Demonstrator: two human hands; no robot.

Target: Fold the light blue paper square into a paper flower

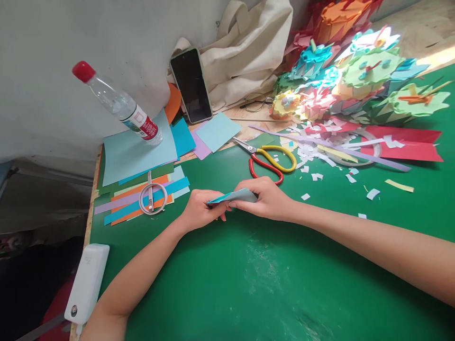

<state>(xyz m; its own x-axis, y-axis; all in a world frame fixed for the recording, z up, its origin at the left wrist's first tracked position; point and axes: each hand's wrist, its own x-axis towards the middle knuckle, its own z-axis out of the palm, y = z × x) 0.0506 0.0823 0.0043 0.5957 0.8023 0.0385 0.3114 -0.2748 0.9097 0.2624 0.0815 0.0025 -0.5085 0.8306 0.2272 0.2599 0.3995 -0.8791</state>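
Note:
A folded piece of light blue paper (234,196) is held between both hands, low over the green table mat (249,274). My left hand (201,210) pinches its left end with curled fingers. My right hand (266,199) grips its right end, fingers wrapped over the fold. Just behind the hands lie scissors (270,158) with one red and one yellow handle, blades pointing left.
Coloured paper sheets and strips (142,156) lie at the left with a tape roll (152,198) and a plastic bottle (121,106) on them. A phone (191,85) leans on a cloth bag (245,47). Paper flowers (348,76) and scraps fill the right rear. A white power bank (87,282) sits at the left edge.

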